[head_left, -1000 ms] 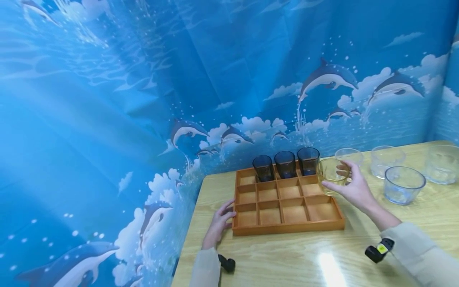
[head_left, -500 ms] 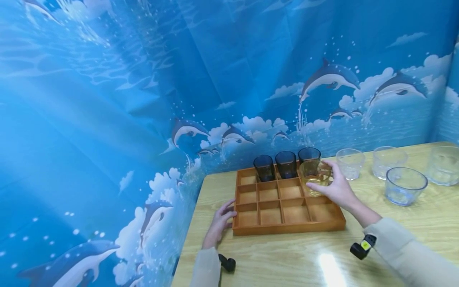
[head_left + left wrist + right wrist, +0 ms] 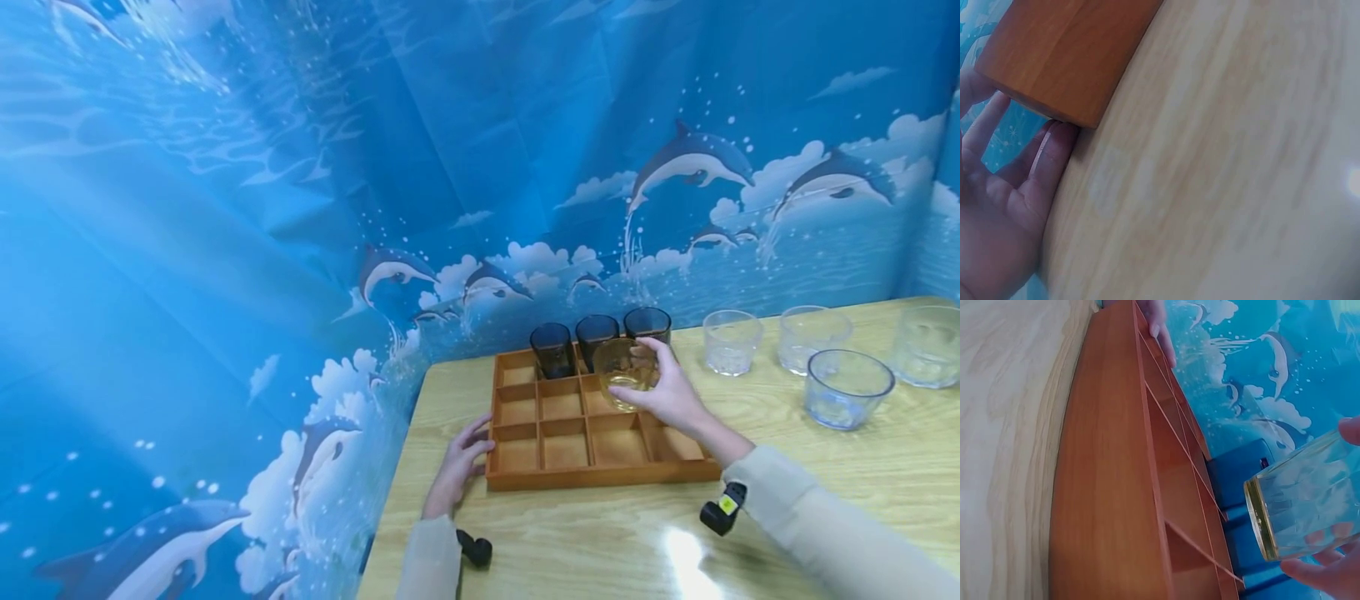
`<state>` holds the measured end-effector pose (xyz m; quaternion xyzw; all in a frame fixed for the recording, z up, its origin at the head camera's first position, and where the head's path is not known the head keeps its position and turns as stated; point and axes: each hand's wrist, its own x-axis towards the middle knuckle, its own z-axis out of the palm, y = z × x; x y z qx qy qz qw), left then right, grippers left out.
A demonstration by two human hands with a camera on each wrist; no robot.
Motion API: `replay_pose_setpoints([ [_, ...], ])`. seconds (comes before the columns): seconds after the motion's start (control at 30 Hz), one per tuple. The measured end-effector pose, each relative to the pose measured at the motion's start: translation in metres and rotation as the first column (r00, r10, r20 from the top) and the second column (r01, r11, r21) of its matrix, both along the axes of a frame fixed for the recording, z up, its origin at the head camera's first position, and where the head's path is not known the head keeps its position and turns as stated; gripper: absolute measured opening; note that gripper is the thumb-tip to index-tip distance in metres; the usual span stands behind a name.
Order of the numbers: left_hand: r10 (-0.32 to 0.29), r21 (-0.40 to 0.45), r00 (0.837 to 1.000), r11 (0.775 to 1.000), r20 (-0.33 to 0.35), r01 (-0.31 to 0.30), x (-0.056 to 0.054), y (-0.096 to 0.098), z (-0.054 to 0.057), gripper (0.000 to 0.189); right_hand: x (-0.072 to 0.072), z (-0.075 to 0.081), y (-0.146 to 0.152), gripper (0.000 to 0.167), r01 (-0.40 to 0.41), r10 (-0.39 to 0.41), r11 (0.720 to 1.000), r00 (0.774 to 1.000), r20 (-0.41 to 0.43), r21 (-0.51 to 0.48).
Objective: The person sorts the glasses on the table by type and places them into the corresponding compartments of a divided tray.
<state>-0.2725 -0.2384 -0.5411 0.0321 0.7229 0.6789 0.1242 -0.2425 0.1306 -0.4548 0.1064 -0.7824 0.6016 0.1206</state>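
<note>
My right hand [image 3: 667, 392] grips a yellow-tinted glass tumbler [image 3: 617, 373], thumb on the near side and fingers behind. The tumbler is over the middle row of a wooden compartment tray [image 3: 600, 478]; in the right wrist view its thick base [image 3: 1261, 519] is apart from the dividers. My left hand [image 3: 453, 468] rests at the tray's left side, fingers against the wood; in the left wrist view its fingertips touch the tray's lower corner [image 3: 1079, 100]. Three dark tumblers stand along the back row: a left one [image 3: 552, 354], a middle one [image 3: 592, 333] and a partly hidden right one [image 3: 648, 322].
To the right of the tray stand several clear glasses: a small one [image 3: 732, 343], a wider one [image 3: 813, 333], a blue-tinted one [image 3: 847, 392] and a large one [image 3: 928, 348]. A blue dolphin-print curtain [image 3: 480, 167] hangs behind the wooden table [image 3: 570, 542].
My right hand has carried the yellow-tinted tumbler leftward over the tray, from the right-hand column to around the third. The left hand and the dark tumblers have stayed put.
</note>
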Motion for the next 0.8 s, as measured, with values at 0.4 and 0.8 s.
replay_pose_setpoints([
  [0.4, -0.028, 0.004, 1.000, 1.000, 0.002, 0.028, 0.006, 0.003, 0.017, 0.051, -0.012, -0.004, -0.032, 0.087, -0.090, 0.092, 0.994, 0.996, 0.021, -0.058],
  [0.8, 0.013, -0.009, 1.000, 1.000, -0.007, -0.013, -0.002, 0.001, -0.003, 0.050, -0.025, -0.011, -0.059, 0.088, -0.096, 0.099, 0.992, 0.994, 0.038, -0.082],
])
